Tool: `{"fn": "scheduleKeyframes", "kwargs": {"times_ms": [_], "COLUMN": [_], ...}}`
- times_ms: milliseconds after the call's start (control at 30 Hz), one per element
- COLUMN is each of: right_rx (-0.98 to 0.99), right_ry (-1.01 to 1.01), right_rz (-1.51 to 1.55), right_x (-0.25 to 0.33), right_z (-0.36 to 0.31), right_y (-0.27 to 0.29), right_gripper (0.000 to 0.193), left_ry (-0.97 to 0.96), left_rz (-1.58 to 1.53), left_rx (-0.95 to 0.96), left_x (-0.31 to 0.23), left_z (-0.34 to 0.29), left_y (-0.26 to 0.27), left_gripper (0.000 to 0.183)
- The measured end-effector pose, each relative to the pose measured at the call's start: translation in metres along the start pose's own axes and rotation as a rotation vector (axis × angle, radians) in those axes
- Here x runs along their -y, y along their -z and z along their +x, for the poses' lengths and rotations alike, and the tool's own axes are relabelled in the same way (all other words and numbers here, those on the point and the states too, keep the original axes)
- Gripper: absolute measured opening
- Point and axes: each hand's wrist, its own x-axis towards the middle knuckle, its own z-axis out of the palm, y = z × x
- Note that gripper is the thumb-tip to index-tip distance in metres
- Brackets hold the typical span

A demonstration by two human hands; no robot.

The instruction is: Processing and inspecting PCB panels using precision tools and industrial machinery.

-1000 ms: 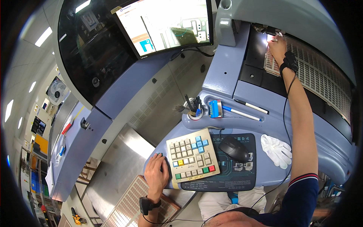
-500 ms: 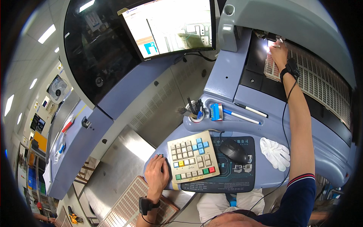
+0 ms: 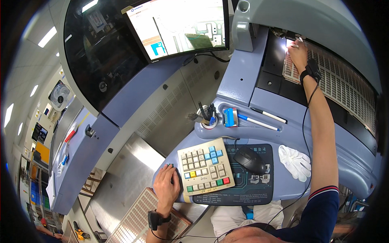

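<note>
My left hand (image 3: 166, 185) lies with its fingers stretched over the console's left edge, beside a beige keypad (image 3: 205, 166) with coloured keys. A small dark object (image 3: 171, 165) shows at its fingertips. Far right, my right hand (image 3: 299, 56) reaches under the machine's grey hood, over a perforated panel of small circuit boards (image 3: 336, 81). Its fingers are drawn together by a bright light; something white and slim shows at the fingertips, too small to name. Above, the monitor (image 3: 182, 30) displays a magnified board pattern with a dark, greenish shape.
A black mouse (image 3: 250, 160) rests on a dark mat (image 3: 243, 198), with a white glove (image 3: 295, 163) to its right. Behind them are a pen cup (image 3: 208, 124), a blue box (image 3: 230, 117) and two pens. More panels (image 3: 137, 218) lie on the metal table (image 3: 121, 178) at left.
The view has shifted slightly. On the monitor, the dark greenish shape has moved a little and looks sharper-edged. My right hand has barely moved by the light; my left stays at the console edge.
</note>
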Motion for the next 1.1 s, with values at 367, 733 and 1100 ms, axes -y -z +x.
{"fn": "scheduleKeyframes", "kwargs": {"times_ms": [367, 733, 1100], "right_rx": [-0.035, -0.096, -0.016], "right_ry": [0.048, -0.076, -0.104], "right_rz": [0.026, 0.004, 0.01], "right_x": [-0.008, 0.005, 0.004], "right_z": [0.001, 0.002, 0.0], "right_y": [-0.005, -0.004, -0.013], "right_gripper": [0.018, 0.015, 0.015], "left_ry": [0.01, 0.007, 0.009], "left_rz": [0.004, 0.003, 0.024], "left_rx": [-0.005, -0.006, 0.004], "left_x": [-0.001, -0.001, -0.002], "left_z": [0.0, 0.0, -0.001], "left_y": [0.0, 0.003, 0.003], "left_gripper": [0.013, 0.013, 0.015]}}
